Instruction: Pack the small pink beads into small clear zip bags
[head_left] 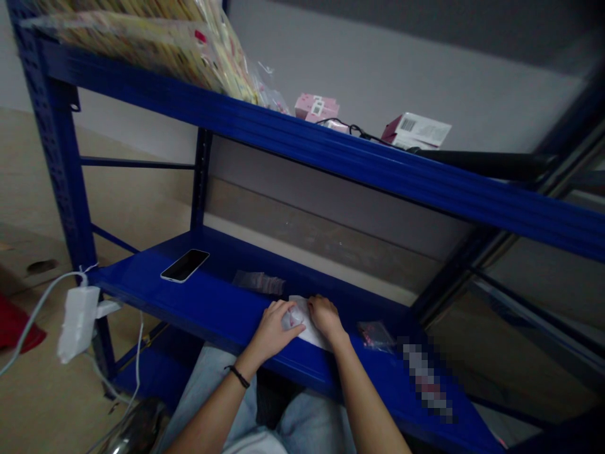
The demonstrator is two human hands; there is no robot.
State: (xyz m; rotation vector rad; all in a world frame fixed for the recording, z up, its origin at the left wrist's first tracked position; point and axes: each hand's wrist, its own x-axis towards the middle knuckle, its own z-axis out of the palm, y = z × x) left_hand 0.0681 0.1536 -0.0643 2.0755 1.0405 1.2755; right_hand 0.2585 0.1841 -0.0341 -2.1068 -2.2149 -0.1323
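Both our hands rest on the lower shelf: our left hand (274, 328), with a thin black band on its wrist, curls its fingers over the near left side of a small white crumpled packet (307, 328), and our right hand (326, 317) presses closed fingers on its far right edge, so the two hands pinch the packet between them.

We see around them the big blue metal shelving rack (331, 157), its upper shelf slanting across the view from far left to right. Our lower blue metal shelf (208, 302) carries the packet near its front edge, just above our knees in pale grey trousers (293, 429).

On the upper shelf lies a stack of clear-wrapped yellow patterned sheets (155, 38) at the left, then small pink boxes (316, 107), then a dark red box with a white barcode label (416, 131) further right.

We see a white power adapter with cables (78, 321) hanging at the left of the lower shelf. A black-screened white-edged phone (184, 265) lies flat on the shelf, left of our hands and well apart. A clear plastic bag (259, 282) lies just beyond our left hand, and a small dark transparent bag (375, 335) sits near our right wrist.
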